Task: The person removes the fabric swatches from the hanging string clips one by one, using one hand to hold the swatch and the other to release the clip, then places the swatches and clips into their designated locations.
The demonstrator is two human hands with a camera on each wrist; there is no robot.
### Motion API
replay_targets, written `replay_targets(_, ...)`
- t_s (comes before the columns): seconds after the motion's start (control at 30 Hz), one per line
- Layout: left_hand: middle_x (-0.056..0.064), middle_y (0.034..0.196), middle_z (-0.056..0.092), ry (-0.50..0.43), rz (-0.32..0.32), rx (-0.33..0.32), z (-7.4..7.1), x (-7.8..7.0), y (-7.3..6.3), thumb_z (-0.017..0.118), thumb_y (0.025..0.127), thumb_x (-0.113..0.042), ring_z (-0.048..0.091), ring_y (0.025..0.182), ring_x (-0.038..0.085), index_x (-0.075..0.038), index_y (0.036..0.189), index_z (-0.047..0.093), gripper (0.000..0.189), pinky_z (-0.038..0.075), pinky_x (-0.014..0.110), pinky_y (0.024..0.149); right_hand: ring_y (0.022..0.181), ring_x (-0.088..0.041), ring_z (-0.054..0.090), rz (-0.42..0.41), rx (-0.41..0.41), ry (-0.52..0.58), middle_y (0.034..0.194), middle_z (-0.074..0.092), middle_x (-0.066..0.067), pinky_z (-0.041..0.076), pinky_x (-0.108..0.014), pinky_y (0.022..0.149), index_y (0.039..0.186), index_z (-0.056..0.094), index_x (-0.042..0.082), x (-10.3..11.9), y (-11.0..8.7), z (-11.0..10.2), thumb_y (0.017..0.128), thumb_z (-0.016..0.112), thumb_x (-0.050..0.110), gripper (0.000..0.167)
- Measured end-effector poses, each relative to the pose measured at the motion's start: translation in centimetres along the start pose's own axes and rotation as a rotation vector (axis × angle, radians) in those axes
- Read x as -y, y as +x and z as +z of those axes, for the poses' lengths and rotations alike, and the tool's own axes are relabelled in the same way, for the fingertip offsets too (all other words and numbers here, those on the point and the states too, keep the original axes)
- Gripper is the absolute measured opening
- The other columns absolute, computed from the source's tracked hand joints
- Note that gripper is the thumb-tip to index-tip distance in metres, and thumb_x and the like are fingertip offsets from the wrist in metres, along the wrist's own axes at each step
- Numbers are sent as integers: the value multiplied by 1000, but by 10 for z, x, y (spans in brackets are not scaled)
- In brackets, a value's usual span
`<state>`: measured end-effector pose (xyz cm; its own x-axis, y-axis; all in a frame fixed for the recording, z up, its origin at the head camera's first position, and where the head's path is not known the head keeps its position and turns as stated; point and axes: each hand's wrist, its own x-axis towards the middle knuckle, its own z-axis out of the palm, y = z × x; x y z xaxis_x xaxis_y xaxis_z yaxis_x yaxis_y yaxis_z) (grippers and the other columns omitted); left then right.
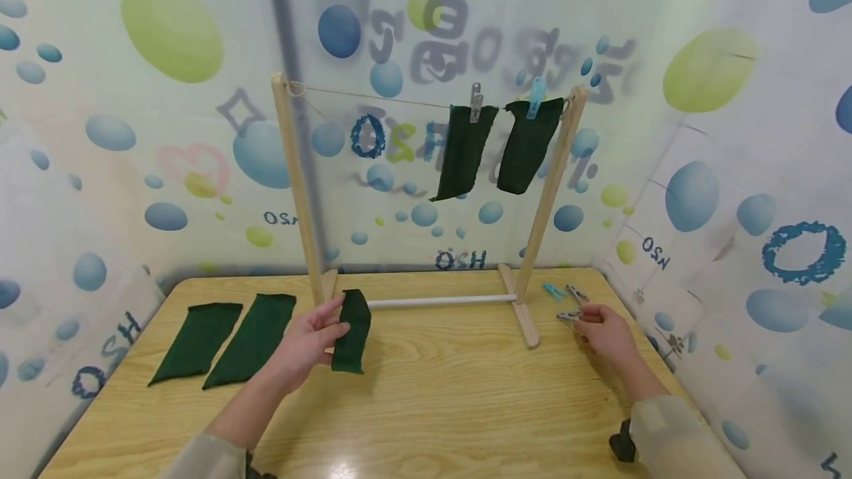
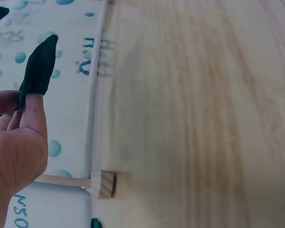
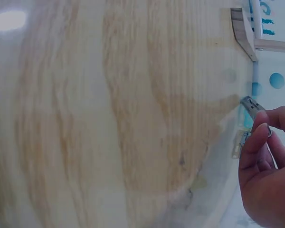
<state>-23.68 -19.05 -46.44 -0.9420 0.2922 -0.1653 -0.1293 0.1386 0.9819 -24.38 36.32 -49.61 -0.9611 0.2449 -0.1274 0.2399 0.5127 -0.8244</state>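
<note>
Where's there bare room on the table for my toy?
Between the left hand and right hand, the table is bare in front of the white bar. It's crowded by the flat cloths at left and the loose clips at right.

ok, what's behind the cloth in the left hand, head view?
The white rod runs in behind the green cloth, with tabletop around. Cloth and left hand hide the rod's left end; anything else directly behind is covered.

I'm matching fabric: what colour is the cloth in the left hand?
Dark green; the cloth in the left hand shows best in the head view.
</note>
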Motion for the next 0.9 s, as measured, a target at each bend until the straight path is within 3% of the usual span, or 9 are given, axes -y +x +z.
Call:
replay_targets(0.2,35,170,36,-23,-27,-15,0,10,1,57,114,-14,71,123,28,-10,176,23,71,64,40,84,74,-12,66,18,-17,42,124,63,-23,57,-26,59,148,50,-11,-7,4,9,104,62,9,50)
replay_targets(0.37,37,170,35,-9,-47,-21,2,15,1,57,113,-13,69,118,24,-8,176,24,71,62,39,79,71,-12,65,48,-24,96,113,64,-13,55,-28,56,146,51,-8,-7,7,15,103,66,10,49)
replay_targets(0.63,37,166,39,23,-77,-7,4,24,1,57,113,-14,66,111,21,-8,175,25,71,61,39,80,61,-13,61,39,-3,-61,78,69,-1,50,-29,56,148,54,-4,-14,23,19,102,67,19,54)
replay_targets(0.77,35,166,40,27,-79,-4,4,26,3,57,113,-14,62,99,20,-9,175,25,71,59,38,76,63,-15,60,13,20,-154,80,69,-2,48,-32,63,147,57,-3,-17,27,19,103,67,28,55)
replay_targets(0.9,33,163,43,40,-80,2,3,25,4,57,113,-15,52,82,18,-8,176,24,71,56,38,72,63,-15,60,3,47,-154,80,66,-2,49,-32,64,148,57,-2,-19,27,20,105,67,30,55)
